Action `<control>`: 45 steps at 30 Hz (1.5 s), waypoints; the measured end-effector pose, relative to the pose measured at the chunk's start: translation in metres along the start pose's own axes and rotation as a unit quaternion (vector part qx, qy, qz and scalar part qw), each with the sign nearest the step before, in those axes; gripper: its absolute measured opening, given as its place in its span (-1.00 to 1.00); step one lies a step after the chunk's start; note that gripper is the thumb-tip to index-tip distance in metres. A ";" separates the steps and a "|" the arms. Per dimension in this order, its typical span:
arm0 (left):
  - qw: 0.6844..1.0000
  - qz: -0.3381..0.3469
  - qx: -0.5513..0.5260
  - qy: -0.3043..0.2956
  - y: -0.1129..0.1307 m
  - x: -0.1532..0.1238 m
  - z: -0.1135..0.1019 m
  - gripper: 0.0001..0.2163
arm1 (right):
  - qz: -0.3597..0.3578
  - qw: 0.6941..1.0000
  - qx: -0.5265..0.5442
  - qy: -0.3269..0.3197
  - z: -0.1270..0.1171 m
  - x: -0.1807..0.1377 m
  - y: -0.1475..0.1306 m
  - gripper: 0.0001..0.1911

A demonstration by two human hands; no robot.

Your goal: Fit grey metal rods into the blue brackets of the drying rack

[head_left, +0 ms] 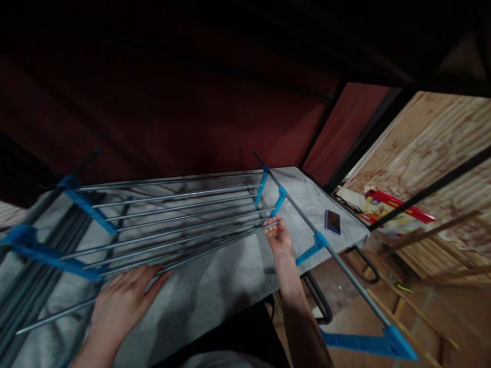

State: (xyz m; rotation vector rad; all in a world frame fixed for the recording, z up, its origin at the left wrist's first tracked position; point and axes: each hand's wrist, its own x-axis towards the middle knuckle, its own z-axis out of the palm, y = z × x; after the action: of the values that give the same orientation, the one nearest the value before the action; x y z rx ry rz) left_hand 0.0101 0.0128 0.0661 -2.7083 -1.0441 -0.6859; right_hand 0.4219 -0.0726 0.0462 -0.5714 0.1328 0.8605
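Note:
A metal drying rack (172,214) with grey rods and blue plastic brackets lies across a grey cloth-covered table (230,266). My left hand (123,301) rests flat on the near rods at the lower left, fingers stretched out. My right hand (278,235) reaches to the far ends of the rods, its fingers curled round a rod tip (273,223) next to a blue bracket (279,202). A long grey side bar (333,255) with blue joints runs diagonally past the table's right edge.
A dark phone (333,222) lies on the table's right corner. To the right stand wooden panels (433,148) and a red and yellow package (395,212). A dark red wall (172,112) is behind the table. Wooden sticks lie on the brown floor (356,317).

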 end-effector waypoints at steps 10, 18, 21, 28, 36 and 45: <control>0.995 -0.043 -0.086 0.019 -0.002 -0.014 0.016 -0.66 | -0.025 0.996 -0.061 -0.061 0.019 -0.025 -0.005 -0.87; 0.995 -0.049 -0.092 -0.001 -0.001 -0.019 0.017 -0.65 | -0.017 0.982 -0.145 -0.120 0.031 -0.051 -0.006 -0.77; 0.993 -0.017 -0.114 0.001 0.002 -0.012 0.015 -0.63 | -0.013 0.977 -0.155 -0.146 0.036 -0.058 -0.006 -0.79; 0.992 -0.023 -0.125 0.021 0.010 -0.014 0.014 -0.71 | -0.033 0.974 -0.200 -0.099 0.031 -0.052 0.001 -0.78; 0.993 0.001 -0.116 0.029 0.010 -0.015 0.019 -0.67 | -0.021 0.974 -0.205 -0.097 0.022 -0.052 0.000 -0.78; 0.996 0.032 -0.082 -0.013 0.040 0.004 0.020 -0.70 | 0.085 0.959 -0.258 -0.087 -0.014 -0.063 0.028 -0.78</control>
State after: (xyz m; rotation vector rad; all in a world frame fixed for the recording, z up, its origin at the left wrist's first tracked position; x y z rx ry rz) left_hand 0.0464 -0.0090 0.0513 -2.8838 -0.9408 -0.7585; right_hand 0.3615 -0.1083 0.0438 -0.9767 -0.2150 1.1170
